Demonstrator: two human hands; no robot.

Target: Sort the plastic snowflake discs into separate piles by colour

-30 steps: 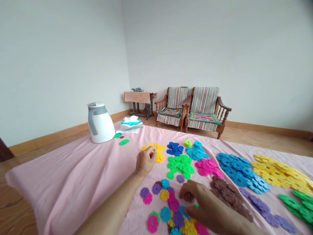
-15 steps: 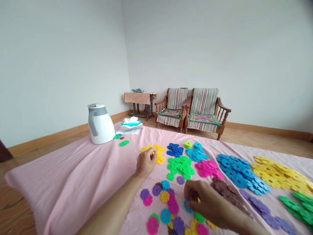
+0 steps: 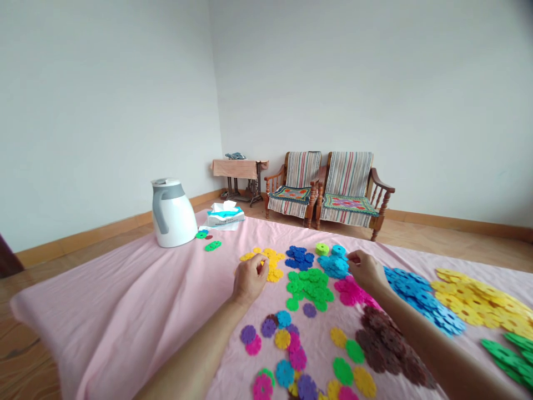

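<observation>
Right hand (image 3: 368,272) has reached forward, curled beside cyan discs (image 3: 333,267)

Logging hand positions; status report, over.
Left hand curled by yellow discs, contents unclear. Right hand at light-blue pile, grip unclear. Magenta pile partly hidden behind right hand.

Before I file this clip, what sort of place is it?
Probably a room in a home, perhaps a living room: two wooden armchairs with striped covers stand near the wall, a cloth-draped table is by the corner, and a tissue box sits on the pink cloth.
</observation>
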